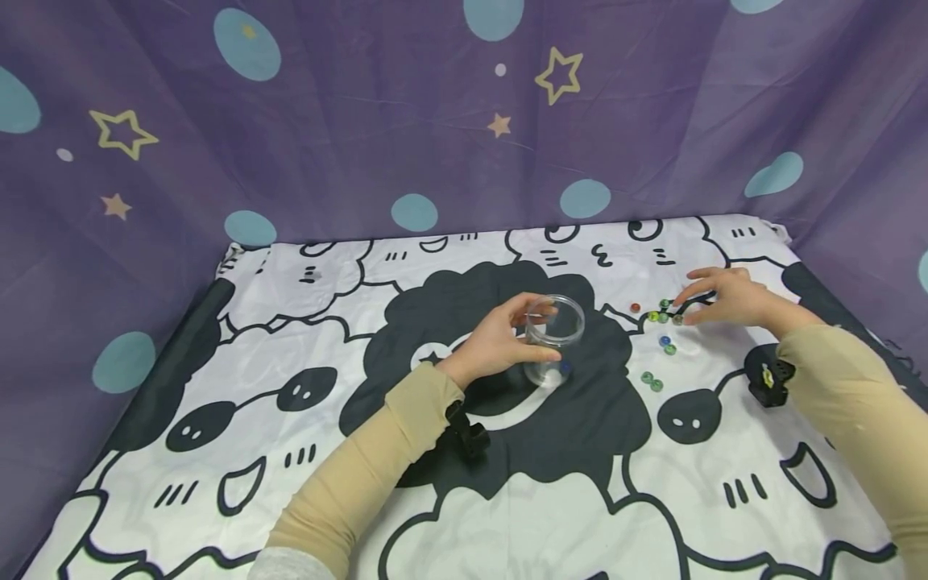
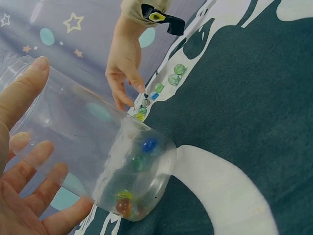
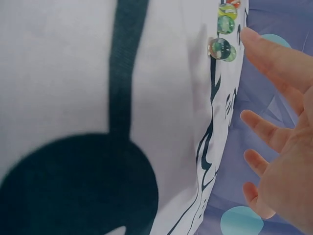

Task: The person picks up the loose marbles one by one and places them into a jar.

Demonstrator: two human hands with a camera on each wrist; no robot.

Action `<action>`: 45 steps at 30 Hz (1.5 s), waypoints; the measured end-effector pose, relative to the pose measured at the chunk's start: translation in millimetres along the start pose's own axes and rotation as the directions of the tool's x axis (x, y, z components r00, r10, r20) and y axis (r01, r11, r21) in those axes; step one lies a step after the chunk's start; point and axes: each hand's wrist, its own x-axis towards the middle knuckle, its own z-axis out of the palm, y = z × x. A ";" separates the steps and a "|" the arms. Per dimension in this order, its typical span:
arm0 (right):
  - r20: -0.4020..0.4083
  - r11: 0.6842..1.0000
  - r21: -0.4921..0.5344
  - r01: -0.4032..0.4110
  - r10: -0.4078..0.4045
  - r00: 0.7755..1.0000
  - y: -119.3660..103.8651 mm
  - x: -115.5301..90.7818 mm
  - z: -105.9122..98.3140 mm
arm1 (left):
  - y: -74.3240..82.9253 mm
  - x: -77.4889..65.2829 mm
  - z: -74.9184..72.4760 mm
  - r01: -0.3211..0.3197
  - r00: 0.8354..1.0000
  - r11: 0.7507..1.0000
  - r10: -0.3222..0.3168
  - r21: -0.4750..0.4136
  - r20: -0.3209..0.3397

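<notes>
The left hand [image 1: 499, 340] is wrapped round a clear, cylindrical see-through jar [image 1: 568, 348] with a few coloured glass marbles [image 2: 149, 145] inside, on a black-and-white cartoon-print cloth [image 1: 507, 524], while the right hand [image 1: 738, 300], thumb and fingers apart, hovers beside loose, multicoloured glass marbles [image 1: 663, 317].

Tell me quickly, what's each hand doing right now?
Left hand: closed around the clear jar, holding it.
Right hand: open, holding nothing, beside loose marbles.

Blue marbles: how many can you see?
2: one blue marble inside the clear jar, another on the tablecloth beside a green marble. More could be hidden.
</notes>
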 end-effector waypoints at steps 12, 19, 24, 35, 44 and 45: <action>0.038 0.998 -0.026 -0.056 0.057 0.998 -0.8 -0.8 3.8 | 1.5 0.4 0.7 0.002 1.000 1.000 -0.002 -0.003 0.003; 0.039 0.999 -0.033 -0.041 0.042 0.998 -1.3 -0.3 3.3 | 0.6 0.2 0.2 -0.004 1.000 1.000 0.004 0.006 0.005; 0.051 0.999 -0.023 -0.048 0.049 0.997 -1.6 1.1 4.3 | -0.1 0.0 0.1 -0.001 1.000 1.000 0.001 0.005 0.014; 0.050 0.998 0.001 -0.056 0.056 0.997 -1.5 2.1 7.5 | -0.4 -0.5 0.1 0.011 1.000 1.000 -0.011 0.009 0.013; 0.054 0.997 0.017 -0.080 0.079 0.995 1.7 3.3 8.4 | 0.6 -0.1 -1.2 0.004 1.000 1.000 -0.004 0.011 0.018; 0.054 0.996 0.018 -0.083 0.082 0.995 2.0 3.6 8.4 | 0.5 0.0 -1.4 0.003 1.000 1.000 -0.003 0.012 0.018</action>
